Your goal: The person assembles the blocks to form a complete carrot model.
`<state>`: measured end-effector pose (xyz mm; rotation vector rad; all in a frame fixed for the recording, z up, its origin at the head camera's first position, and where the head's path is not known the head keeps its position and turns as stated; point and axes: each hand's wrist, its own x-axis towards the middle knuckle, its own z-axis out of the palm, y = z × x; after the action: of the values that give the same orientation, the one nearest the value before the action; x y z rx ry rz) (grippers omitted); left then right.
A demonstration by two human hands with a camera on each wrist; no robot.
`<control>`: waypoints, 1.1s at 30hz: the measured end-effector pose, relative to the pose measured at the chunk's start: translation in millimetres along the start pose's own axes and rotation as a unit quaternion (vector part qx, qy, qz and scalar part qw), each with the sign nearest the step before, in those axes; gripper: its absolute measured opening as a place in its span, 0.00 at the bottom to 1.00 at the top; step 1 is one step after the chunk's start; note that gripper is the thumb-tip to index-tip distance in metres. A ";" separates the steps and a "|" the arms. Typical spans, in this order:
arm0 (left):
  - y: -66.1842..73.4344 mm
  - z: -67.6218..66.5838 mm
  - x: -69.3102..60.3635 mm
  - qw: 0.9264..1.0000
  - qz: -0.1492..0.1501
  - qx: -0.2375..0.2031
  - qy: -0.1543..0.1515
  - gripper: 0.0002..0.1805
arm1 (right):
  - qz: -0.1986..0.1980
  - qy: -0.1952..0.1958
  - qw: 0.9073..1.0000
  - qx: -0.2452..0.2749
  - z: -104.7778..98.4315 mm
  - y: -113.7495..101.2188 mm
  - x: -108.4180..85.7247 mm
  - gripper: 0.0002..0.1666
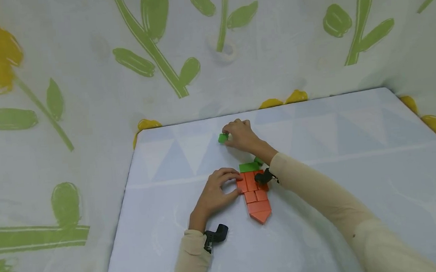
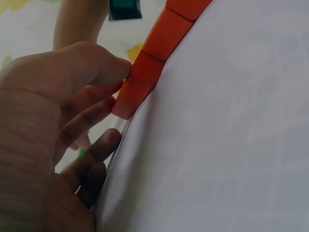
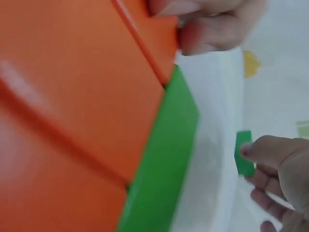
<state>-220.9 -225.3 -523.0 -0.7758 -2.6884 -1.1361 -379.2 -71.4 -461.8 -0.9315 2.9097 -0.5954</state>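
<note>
Orange blocks [image 1: 250, 181] lie side by side in a flat shape that narrows to a point towards the person. A green block [image 1: 248, 167] borders its far end, and a smaller green piece [image 1: 258, 161] lies beside that, partly behind the right wrist. My left hand [image 1: 216, 191] has its thumb and fingertips at the two ends of the leftmost orange block [image 2: 131, 96]. Farther back, my right hand [image 1: 242, 135] pinches a small green block [image 3: 244, 153] between thumb and fingers, just off the other blocks. The right forearm hides part of the shape's right side.
The blocks lie on a white table [image 1: 163, 224] with pale blue triangles. Behind it, a pale sheet [image 1: 96, 77] with green plants and yellow flowers meets the table's far edge. A black wrist camera [image 1: 216, 234] is strapped on each wrist.
</note>
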 end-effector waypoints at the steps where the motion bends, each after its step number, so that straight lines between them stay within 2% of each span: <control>1: 0.7 -1.0 0.0 1.000 -0.001 0.002 -0.001 0.15 | -0.014 -0.003 1.000 0.013 -3.8 0.9 -3.1 0.20; 5: 1.2 -4.7 -0.2 1.000 -0.004 0.007 -0.002 0.16 | -0.084 -0.018 0.995 0.044 -18.4 2.2 -18.3 0.20; 8: 0.3 -7.4 -0.9 1.000 -0.009 0.007 -0.002 0.16 | -0.133 -0.024 0.990 0.048 -24.8 0.8 -28.5 0.20; 12: -1.4 -10.0 -2.7 1.000 -0.019 0.000 0.001 0.16 | -0.172 -0.040 0.983 0.041 -23.9 -0.9 -38.1 0.19; 18: -4.0 -8.6 -3.3 1.000 -0.020 -0.006 -0.007 0.16 | -0.184 -0.066 0.981 0.016 -13.5 5.7 -50.9 0.18; 23: -3.9 -7.3 -2.2 1.000 -0.021 -0.003 -0.013 0.16 | -0.192 -0.069 0.979 0.024 -10.0 11.3 -58.3 0.16; 28: 0.2 -9.5 -0.4 0.999 -0.024 -0.002 -0.021 0.16 | -0.193 -0.074 0.978 0.024 -9.5 15.8 -59.5 0.17; 33: 0.2 -8.7 0.2 1.000 -0.013 -0.001 -0.010 0.16 | -0.200 -0.084 0.976 0.023 -9.3 20.0 -58.9 0.18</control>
<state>-221.7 -231.2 -516.6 -0.7589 -2.7209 -1.1433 -343.3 -20.0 -465.6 -1.4964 2.5609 -0.5634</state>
